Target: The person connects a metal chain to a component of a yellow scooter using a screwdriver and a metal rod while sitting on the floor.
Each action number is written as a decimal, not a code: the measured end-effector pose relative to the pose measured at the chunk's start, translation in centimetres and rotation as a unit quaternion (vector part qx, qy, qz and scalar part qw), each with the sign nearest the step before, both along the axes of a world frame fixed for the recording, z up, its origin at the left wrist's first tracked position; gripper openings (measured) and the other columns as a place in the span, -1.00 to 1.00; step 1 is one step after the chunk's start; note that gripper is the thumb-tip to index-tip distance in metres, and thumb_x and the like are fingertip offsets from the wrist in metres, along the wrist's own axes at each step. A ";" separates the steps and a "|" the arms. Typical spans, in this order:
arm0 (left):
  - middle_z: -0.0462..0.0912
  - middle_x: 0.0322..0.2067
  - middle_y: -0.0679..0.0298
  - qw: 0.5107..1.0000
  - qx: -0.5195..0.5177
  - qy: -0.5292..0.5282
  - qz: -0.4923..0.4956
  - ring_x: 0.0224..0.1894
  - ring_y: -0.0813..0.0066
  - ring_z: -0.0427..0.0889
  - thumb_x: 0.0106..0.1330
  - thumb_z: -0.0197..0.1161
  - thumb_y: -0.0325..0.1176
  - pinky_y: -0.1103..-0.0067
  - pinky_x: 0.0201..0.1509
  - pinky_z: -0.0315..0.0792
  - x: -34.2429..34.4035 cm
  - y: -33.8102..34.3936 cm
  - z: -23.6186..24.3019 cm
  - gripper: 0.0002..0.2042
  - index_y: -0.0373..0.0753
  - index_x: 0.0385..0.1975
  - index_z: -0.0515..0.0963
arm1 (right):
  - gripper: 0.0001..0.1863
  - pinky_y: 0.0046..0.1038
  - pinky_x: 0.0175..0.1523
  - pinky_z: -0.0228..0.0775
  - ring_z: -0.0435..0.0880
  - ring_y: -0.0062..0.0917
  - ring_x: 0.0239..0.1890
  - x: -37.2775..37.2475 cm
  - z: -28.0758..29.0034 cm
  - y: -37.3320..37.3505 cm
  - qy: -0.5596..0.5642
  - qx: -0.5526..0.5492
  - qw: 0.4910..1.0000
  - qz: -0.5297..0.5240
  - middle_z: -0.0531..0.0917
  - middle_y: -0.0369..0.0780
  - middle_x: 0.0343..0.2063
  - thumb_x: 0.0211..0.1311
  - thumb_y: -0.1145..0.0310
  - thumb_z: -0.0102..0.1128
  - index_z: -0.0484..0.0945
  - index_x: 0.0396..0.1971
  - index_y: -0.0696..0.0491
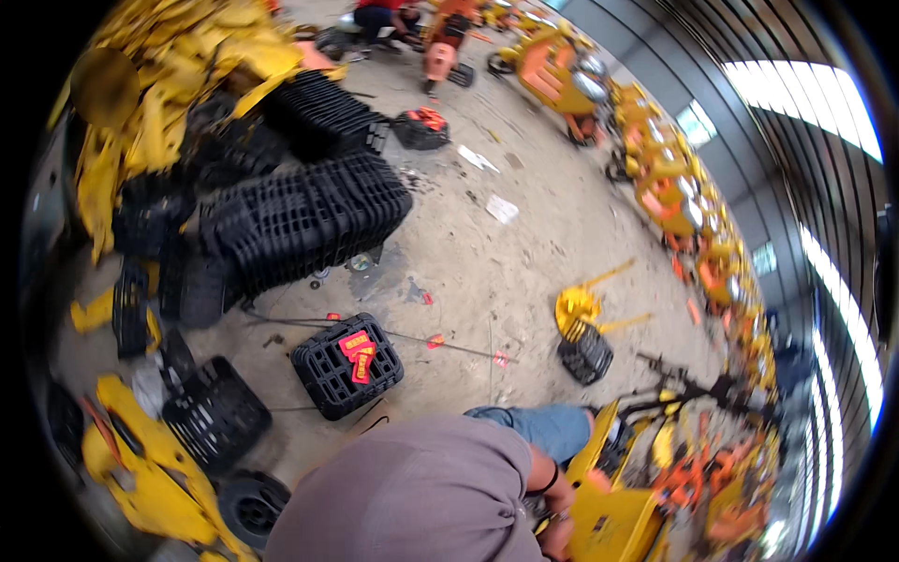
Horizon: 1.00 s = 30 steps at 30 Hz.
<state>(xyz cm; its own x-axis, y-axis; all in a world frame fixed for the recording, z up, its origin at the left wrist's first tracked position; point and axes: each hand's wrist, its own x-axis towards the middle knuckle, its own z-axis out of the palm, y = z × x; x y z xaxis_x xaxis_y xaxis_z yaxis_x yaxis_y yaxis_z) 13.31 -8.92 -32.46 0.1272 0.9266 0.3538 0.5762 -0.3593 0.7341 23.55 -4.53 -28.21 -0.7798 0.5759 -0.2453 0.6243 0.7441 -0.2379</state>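
A grey-sleeved shoulder and upper body fill the lower middle. Past it, beside a yellow scooter body panel [613,525], is my left hand [560,496], with a dark band on its arm. Just below, what looks like my right hand [556,538] shows in part, close against the left. Blur and overlap hide the fingers of both, and I cannot make out anything held. A blue denim leg [548,426] lies behind the panel. Black scooter frame parts [688,389] stand beyond it, among orange pieces [688,478].
A black crate [323,370] with red-and-yellow packets [358,356] stands on the concrete floor near a long thin rod [449,348]. Stacked black crates [304,220] and piled yellow panels [187,66] lie left. Yellow scooters [670,187] line the right. Another person [379,19] crouches far back.
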 end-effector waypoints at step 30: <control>0.71 -0.43 -0.01 0.947 -0.253 0.173 0.093 -0.29 -0.05 0.69 0.29 0.26 -0.07 0.17 -0.18 0.56 1.5 -5.0 -0.8 -0.67 -0.26 -0.37 0.70 | -0.64 -0.16 0.08 0.54 0.69 -0.11 0.01 9.3 -7.4 1.8 -0.206 -0.136 0.964 -0.102 0.71 -0.01 -0.06 0.16 0.24 0.22 0.70 -0.11 0.12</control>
<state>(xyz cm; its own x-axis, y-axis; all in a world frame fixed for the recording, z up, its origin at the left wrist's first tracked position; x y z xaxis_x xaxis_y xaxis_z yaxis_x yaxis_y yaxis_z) 14.78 -13.90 -33.27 -0.0277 0.9843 -0.1743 0.8328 0.1192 0.5406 32.80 -2.77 -35.64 -0.4607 0.5780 -0.6736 0.8343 0.5409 -0.1065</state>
